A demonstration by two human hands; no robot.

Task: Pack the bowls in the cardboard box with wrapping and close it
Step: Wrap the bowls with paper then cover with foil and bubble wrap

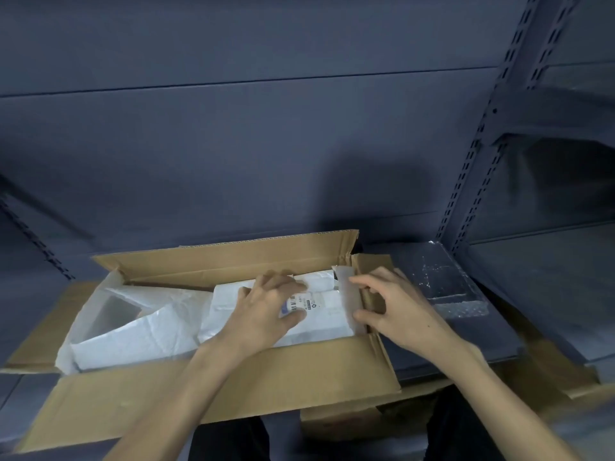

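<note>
Pressing flat-fingered, the left hand [266, 309] steadies the wrapped bundle [312, 314] — bowls, probably — while the right hand [392, 309] pinches loose wrapping [349, 294]; tugging could tear it.

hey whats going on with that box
A person is packing an open cardboard box on a dark shelf. The left hand presses down on a white wrapped bundle with a barcode label, at the box's right end. The right hand pinches a sheet of white paper at the right wall. More crumpled paper fills the left side. The flaps are still open, and bubble wrap lies beside the box.
</note>
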